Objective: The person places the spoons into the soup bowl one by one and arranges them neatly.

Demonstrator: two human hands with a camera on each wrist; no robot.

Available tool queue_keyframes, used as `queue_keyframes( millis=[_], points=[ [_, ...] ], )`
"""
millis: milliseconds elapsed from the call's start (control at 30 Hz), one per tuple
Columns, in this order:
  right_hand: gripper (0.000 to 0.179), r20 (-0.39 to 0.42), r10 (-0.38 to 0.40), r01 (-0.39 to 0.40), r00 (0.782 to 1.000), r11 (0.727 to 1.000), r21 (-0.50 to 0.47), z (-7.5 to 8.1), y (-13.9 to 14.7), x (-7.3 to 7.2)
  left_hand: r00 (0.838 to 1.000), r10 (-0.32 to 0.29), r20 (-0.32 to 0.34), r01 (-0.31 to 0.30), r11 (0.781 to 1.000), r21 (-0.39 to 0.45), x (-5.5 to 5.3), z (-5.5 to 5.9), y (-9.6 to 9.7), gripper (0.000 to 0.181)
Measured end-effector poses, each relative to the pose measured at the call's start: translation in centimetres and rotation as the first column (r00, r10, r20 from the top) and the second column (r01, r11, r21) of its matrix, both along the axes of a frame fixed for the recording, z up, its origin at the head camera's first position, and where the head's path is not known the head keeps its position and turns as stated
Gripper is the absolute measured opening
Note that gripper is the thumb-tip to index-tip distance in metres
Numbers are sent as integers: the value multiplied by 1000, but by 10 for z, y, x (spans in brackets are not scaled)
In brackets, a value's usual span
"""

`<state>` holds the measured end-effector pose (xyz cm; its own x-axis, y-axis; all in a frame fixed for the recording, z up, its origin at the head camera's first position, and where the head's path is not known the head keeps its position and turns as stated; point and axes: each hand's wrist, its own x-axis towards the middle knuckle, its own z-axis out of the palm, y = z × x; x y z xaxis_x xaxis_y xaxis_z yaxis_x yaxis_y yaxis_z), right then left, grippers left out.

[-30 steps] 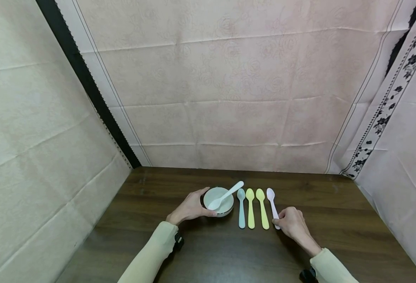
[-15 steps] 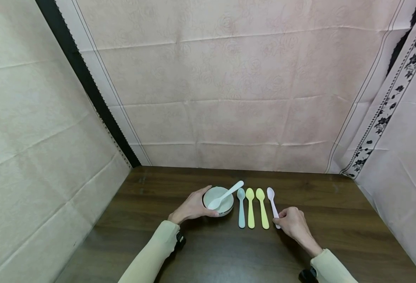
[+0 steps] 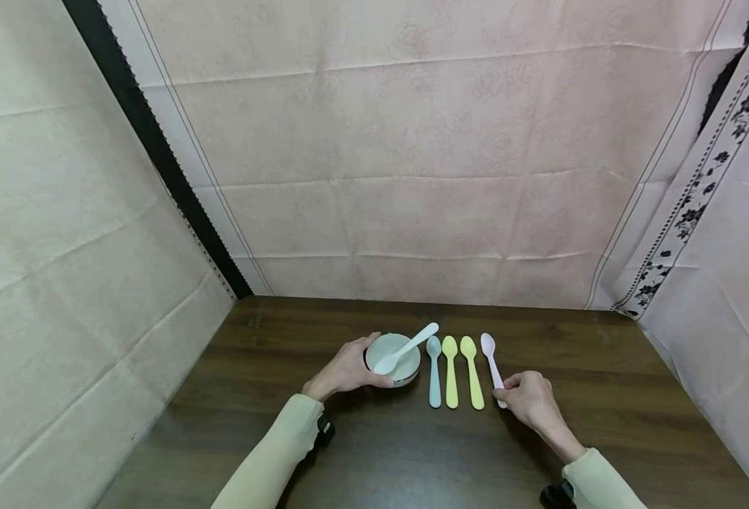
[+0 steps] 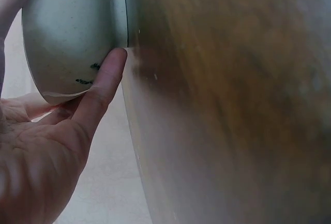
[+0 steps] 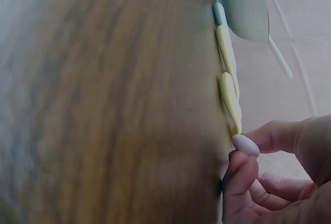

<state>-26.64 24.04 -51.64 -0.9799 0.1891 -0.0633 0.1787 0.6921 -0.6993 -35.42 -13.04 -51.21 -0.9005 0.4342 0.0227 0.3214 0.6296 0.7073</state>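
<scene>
At the centre of the wooden table, my left hand point(image 3: 347, 369) grips a pale bowl point(image 3: 382, 348) from its left side, thumb at the near rim. Its outer wall point(image 4: 72, 22), with small dark marks, fills the upper left of the left wrist view. A white spoon point(image 3: 414, 343) leans in the bowl, handle over the right rim. My right hand point(image 3: 530, 400) pinches the handle end of a lilac spoon point(image 3: 491, 362) between thumb and fingers; the right wrist view shows the rounded handle end point(image 5: 246, 145) between them. The lilac spoon is rightmost in a row of spoons.
Between bowl and lilac spoon lie a light blue spoon point(image 3: 434, 375), a yellow spoon point(image 3: 451, 375) and a second yellow spoon point(image 3: 474, 378), handles toward me. Pale cloth point(image 3: 412, 177) hangs behind the table point(image 3: 399, 459), with more cloth at both sides.
My right hand and the lilac spoon have shifted slightly to the right, away from the yellow spoons. My left thumb has slid a little further along the bowl.
</scene>
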Motion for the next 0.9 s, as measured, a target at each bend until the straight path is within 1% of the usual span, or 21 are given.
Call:
queue_keyframes(
  millis=[133, 233, 333, 367, 467, 567, 600, 900],
  points=[
    [16, 1, 0, 0, 1000, 1000, -11, 1, 1, 1, 1000, -6, -1, 6, 1000, -16, -1, -1, 0, 115],
    [16, 5, -7, 7, 1000, 1000, -16, 1, 1, 2, 1000, -12, 5, 12, 1000, -10, 0, 0, 0, 116],
    [16, 6, -12, 12, 1000, 1000, -24, 2, 2, 3, 1000, -24, -3, 24, 1000, 7, 1, 1, -1, 117],
    [16, 6, -13, 13, 1000, 1000, -27, 2, 2, 3, 998, -46, -33, 46, 999, 17, -6, -8, -4, 121],
    [17, 1, -10, 10, 1000, 999, -39, 3, 2, 4, 998, -52, -42, 53, 998, 23, -5, -8, -5, 122],
    [18, -3, -5, 5, 1000, 998, -56, 4, 2, 4, 999, -43, -25, 44, 999, 25, -5, -7, -5, 122],
    [18, -4, -3, 3, 1000, 998, -61, 5, 3, 4, 1000, -22, 6, 22, 1000, 20, 2, 2, -2, 118],
    [21, -9, 14, -15, 1000, 995, -95, 6, 4, 3, 1000, -6, 11, 6, 1000, 10, 1, 3, -1, 114]
  ],
)
